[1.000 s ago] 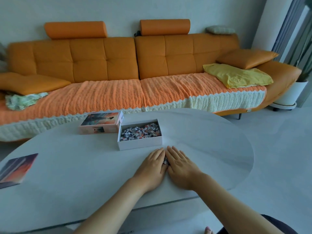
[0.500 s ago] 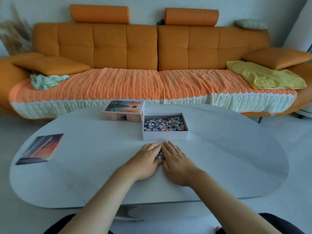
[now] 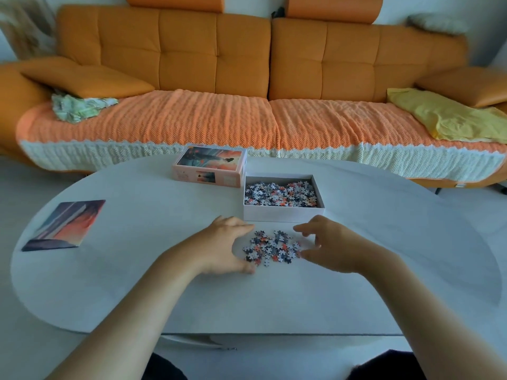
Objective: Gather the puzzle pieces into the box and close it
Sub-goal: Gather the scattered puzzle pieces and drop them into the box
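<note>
Since half a second ago both hands have drawn apart, uncovering the small heap of loose grey, white and orange jigsaw pieces (image 3: pixel 271 246) that they had been pressed over. That heap lies flat on the pale oval table (image 3: pixel 137 283), just in front of the open white cardboard box (image 3: pixel 282 215) and directly between the two hands.

The left hand (image 3: pixel 222 248) cups the heap's left side. Its fingers (image 3: pixel 245 228) curve loosely above the table and grip nothing, and its thumb tip meets the pieces at the near left edge. The right hand (image 3: pixel 332 248) mirrors it on the right, with fingers (image 3: pixel 299 229) bent and spread and holding nothing. Its thumb sits just beside the heap's right edge.

More pieces (image 3: pixel 279 194) of the same colours fill the box. The pink lid with a sunset picture (image 3: pixel 211 167) stands on the table, touching the box's far left corner. A printed sunset card (image 3: pixel 65 226) lies well apart to the left. An orange sofa (image 3: pixel 219 56) stands behind the table.
</note>
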